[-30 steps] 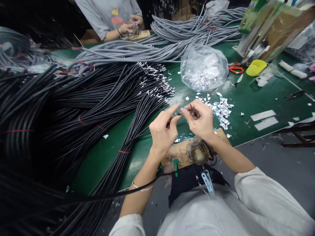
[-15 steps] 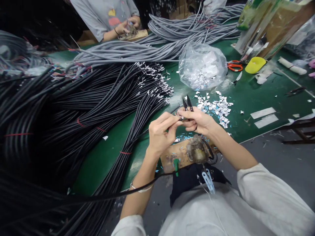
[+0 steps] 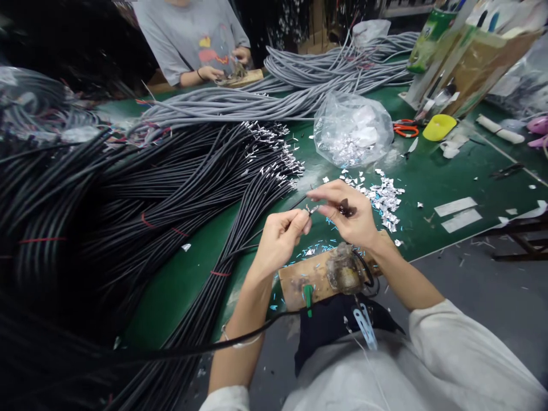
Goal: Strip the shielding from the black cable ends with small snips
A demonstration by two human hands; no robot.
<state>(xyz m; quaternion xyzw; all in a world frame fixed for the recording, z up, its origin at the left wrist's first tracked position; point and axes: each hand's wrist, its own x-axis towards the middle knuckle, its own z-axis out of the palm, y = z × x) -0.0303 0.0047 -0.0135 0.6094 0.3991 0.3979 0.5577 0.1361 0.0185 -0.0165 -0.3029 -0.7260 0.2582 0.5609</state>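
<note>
My left hand (image 3: 280, 237) is closed, pinching the stripped end of a black cable (image 3: 252, 247), where short silvery strands (image 3: 314, 209) poke out past the fingertips. My right hand (image 3: 349, 211) keeps a pair of black thread snips (image 3: 346, 208) tucked in its palm; the blades are mostly hidden. Its thumb is close to the silvery strands, and the forefinger reaches out above them. Whether the thumb touches the strands I cannot tell. Below both hands lies a wooden board (image 3: 295, 279) bearing a grimy metal fixture (image 3: 343, 268).
Bundled black cables (image 3: 184, 188) cover the left side, with grey cables (image 3: 240, 103) behind. A clear bag of foil scraps (image 3: 353, 128), loose foil bits (image 3: 385, 197), orange-handled scissors (image 3: 406, 128) and yellow tape (image 3: 439, 127) lie right. A co-worker (image 3: 192, 45) sits opposite.
My right hand has pulled slightly away from my left, its fingers spreading. The snips, whose blades pointed up beyond the fingers, now sit turned into the palm. The view has tilted up slightly.
</note>
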